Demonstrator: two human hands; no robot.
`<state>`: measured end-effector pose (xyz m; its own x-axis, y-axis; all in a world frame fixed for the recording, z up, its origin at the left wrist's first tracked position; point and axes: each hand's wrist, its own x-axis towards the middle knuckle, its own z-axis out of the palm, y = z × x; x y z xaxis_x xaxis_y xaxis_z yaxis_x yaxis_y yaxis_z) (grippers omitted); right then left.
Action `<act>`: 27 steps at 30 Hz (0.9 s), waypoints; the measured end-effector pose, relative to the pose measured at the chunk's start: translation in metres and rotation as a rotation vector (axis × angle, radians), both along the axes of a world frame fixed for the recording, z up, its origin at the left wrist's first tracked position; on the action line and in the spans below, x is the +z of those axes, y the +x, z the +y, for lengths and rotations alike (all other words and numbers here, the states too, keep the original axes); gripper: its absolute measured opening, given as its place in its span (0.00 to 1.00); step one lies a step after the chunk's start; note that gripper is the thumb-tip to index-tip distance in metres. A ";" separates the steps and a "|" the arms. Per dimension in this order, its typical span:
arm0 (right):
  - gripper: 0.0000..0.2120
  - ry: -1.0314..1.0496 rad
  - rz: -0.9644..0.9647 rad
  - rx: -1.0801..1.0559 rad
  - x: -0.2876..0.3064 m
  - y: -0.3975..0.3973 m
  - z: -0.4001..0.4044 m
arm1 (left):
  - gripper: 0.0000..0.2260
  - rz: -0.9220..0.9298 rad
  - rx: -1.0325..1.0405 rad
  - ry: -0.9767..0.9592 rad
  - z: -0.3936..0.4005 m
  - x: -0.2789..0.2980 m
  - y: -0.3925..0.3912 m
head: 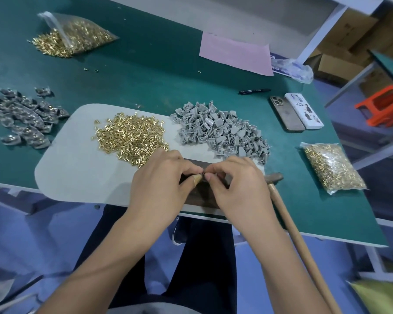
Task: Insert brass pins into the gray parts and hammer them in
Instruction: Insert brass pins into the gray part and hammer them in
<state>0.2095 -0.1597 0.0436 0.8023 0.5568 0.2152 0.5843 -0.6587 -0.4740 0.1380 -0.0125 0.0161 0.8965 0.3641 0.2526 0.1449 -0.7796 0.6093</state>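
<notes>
My left hand (161, 177) and my right hand (236, 182) meet fingertip to fingertip over a dark metal block (204, 196) at the table's front edge. Between the fingertips sits a small gray part (203, 175), mostly hidden; which hand holds a brass pin I cannot make out. A pile of loose brass pins (129, 137) lies on the gray mat (77, 159) just beyond my left hand. A heap of gray parts (222, 130) lies beyond my right hand. The hammer (288, 218) rests at the right, its head beside the block and its wooden handle pointing toward me.
Several darker gray parts (21, 118) lie at the left of the green table (145, 75). An opened bag of pins (77, 37) is at the back left, a sealed bag (334, 166) at the right. Two phones (295, 114), a pen (254, 91) and pink paper (236, 53) lie behind.
</notes>
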 end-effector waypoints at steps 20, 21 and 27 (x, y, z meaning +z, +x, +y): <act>0.03 0.000 0.053 -0.101 0.003 -0.007 0.001 | 0.04 -0.061 -0.003 0.084 -0.001 -0.006 -0.003; 0.03 0.008 0.088 -0.105 0.005 -0.006 0.002 | 0.04 -0.056 0.003 0.079 -0.001 -0.006 -0.004; 0.01 -0.114 0.001 -0.033 0.013 -0.001 0.006 | 0.04 -0.071 -0.009 0.075 -0.002 -0.003 0.000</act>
